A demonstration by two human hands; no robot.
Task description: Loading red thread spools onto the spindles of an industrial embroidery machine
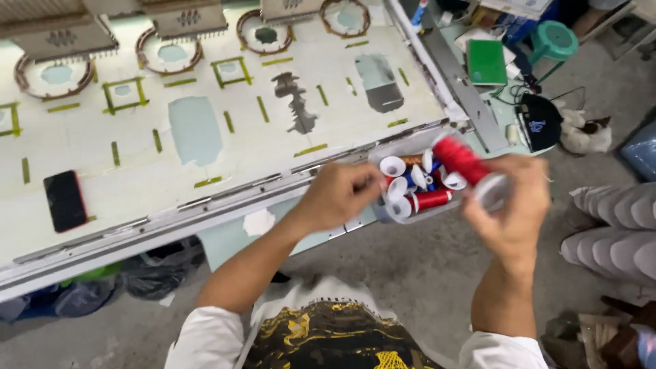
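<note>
My right hand [514, 205] grips a red thread spool [462, 160] by its white base, holding it tilted above a small clear tray [410, 143] of spools. My left hand [339, 195] rests closed at the tray's left side, fingers touching the white-capped spools [396, 184] inside; what it grips is hidden. The tray holds red, blue and brown thread spools and sits at the front edge of a long pale embroidery machine table [205, 137].
A black phone in a red case [65, 200] lies on the table at left. Embroidery hoops [169, 51] line the far side. A green book [486, 61], a dark cap [540, 119], a green stool [553, 39] and another person's legs [615, 225] are at right.
</note>
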